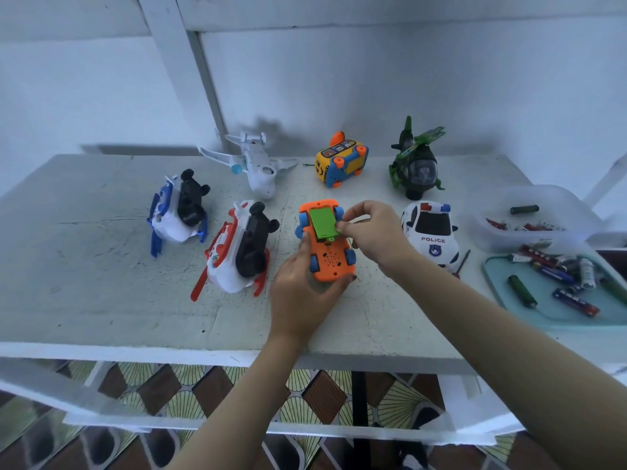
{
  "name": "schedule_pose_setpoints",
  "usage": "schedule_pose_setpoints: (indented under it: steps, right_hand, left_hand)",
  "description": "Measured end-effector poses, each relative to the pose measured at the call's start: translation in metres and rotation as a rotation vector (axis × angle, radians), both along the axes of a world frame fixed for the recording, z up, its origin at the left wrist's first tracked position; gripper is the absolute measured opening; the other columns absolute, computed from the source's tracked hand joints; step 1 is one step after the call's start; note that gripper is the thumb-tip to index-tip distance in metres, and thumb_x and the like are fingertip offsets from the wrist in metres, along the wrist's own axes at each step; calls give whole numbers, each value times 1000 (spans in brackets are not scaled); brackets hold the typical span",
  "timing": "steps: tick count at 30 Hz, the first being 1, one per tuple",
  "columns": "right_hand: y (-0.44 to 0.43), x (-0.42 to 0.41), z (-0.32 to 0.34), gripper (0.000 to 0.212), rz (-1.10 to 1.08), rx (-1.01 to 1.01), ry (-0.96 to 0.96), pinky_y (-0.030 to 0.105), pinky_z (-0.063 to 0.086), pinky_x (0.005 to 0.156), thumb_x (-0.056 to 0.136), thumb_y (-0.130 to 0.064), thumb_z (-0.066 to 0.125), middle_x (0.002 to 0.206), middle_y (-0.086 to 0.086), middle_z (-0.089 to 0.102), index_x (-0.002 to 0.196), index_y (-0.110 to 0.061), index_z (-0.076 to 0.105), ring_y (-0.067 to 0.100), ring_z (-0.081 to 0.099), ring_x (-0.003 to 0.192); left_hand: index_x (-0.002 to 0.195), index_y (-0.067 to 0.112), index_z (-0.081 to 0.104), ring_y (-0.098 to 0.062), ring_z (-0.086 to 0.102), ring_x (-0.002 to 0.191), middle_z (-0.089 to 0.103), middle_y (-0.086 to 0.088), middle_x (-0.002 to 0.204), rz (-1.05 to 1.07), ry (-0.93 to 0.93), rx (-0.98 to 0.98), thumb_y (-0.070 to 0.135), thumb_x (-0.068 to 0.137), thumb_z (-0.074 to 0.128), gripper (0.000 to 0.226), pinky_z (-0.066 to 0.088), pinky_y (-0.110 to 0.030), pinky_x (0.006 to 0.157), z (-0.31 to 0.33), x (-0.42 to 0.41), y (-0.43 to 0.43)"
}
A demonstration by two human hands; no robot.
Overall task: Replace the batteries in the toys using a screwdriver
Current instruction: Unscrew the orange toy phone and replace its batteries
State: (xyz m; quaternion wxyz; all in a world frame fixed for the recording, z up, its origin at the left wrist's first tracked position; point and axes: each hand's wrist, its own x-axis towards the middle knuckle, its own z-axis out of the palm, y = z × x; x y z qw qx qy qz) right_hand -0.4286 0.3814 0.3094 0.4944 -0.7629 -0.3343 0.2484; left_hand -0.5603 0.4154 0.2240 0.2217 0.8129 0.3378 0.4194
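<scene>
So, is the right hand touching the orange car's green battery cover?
Touching: the head view shows the right hand pinching the green battery cover at its edge.

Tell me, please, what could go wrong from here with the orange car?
1. The right hand pinches the green cover by one edge while the left hand holds the orange car; forced, the cover might snap.
2. Loose batteries lie in both the teal tray and the clear tub; old and new could get mixed.

Legible in dark capitals across the white hood of the toy car (430,232): "POLICE", above a blue shield badge. Print on the batteries (556,276) in the teal tray (543,317) too small to read.
</scene>
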Motion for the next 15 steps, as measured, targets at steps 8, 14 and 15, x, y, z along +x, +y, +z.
schedule_pose_setpoints:
  steps: [8,14,15]
  right_hand:
    - [1,-7,-4,15,-17,-19,-125,7,33,47,88,-20,67,90,-2,61,84,-21,53,-1,52,67]
    - [1,-8,-2,24,3,-29,-98,15,38,54,88,-18,67,82,-4,58,78,-23,46,8,54,76]
    - [1,-8,-3,26,-3,-31,-96,15,37,55,88,-19,66,80,-5,56,76,-24,44,8,53,75]
  left_hand:
    - [143,-1,42,-21,67,84,71,-9,102,17,3,0,64,73,61,98,52,-26,68,-1,0,2]
    - [144,-1,40,-17,64,81,71,-9,99,10,-21,-6,64,73,60,98,50,-22,69,0,-1,1]
    - [143,-1,40,-15,63,81,71,-8,99,6,-25,-7,64,73,61,98,49,-22,69,0,-1,1]
